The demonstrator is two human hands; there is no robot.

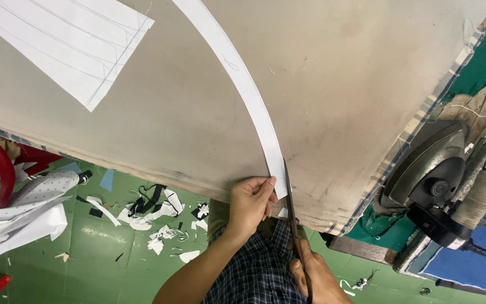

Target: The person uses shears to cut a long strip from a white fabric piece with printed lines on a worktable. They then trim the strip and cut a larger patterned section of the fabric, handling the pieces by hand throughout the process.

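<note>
Left hand [251,204]: pinches paper strip [242,84] end at table [333,84] edge.
Right hand [319,278]: closed around scissors [292,217], blades beside strip; grip partly cropped.
Floor [85,242]: fabric scraps [158,217].

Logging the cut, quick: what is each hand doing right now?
Left hand: closed, pinching the near end of the curved white strip.
Right hand: closed around the scissors handles, blades at the strip's end.
</note>
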